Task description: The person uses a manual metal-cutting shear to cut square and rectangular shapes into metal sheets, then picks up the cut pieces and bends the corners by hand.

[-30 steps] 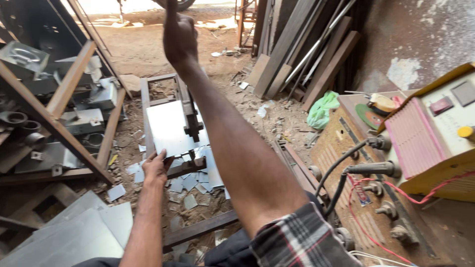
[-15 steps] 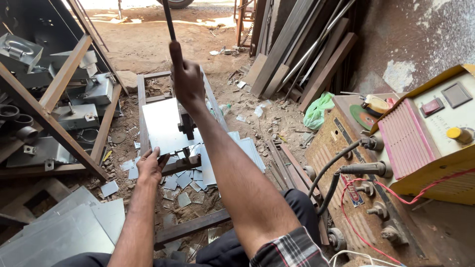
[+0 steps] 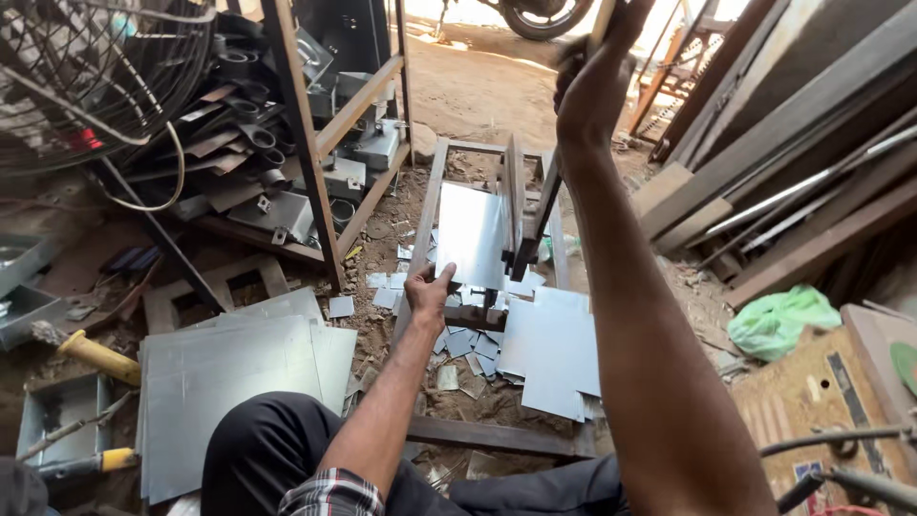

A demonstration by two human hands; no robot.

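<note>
I have my left hand (image 3: 427, 287) pinching the near edge of the sheet (image 3: 470, 234), thumb on top and fingers under, so the sheet stays flat on the shear bed and square to the blade (image 3: 517, 212). My right hand (image 3: 590, 91) is raised at about 1 o'clock from the left, closed around the lever (image 3: 602, 19); the fist is blurred, but the fingers wrap the bar, and the arm is stretched high because the lever stands near the top of its swing. The sheet lies at 12 o'clock from my left grip, running away from it, its right edge tucked against the blade, well below and at 7 o'clock from my right fist. Cut scraps (image 3: 463, 339) lie just under the left hand, offcut pieces (image 3: 552, 349) at 4 o'clock from it. A stack (image 3: 229, 382) of uncut sheets sits by my knee at 8 o'clock, within reach of the left hand. A rack (image 3: 306, 143) of metal parts stands at 10 o'clock
</note>
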